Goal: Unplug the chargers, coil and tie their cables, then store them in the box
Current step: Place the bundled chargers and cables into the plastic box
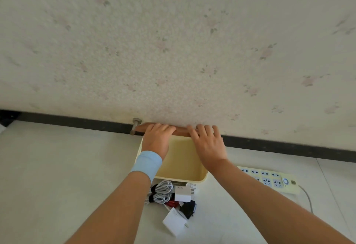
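A cream box (182,164) stands on the floor near the wall. Behind it a brown wooden lid (181,129) leans against the wall. My left hand (157,137) and my right hand (209,143) both rest on the lid's top edge, fingers curled over it. In front of the box lie coiled white cables (160,193) tied with black straps, a white charger (182,193), a black charger (188,209), a red cable (171,203) and a larger white charger (174,222).
A pale yellow power strip (269,179) lies right of the box, its grey cord (308,199) trailing toward me. A black baseboard (289,145) runs under the floral wallpaper. A metal bolt (134,126) sticks out left of the lid.
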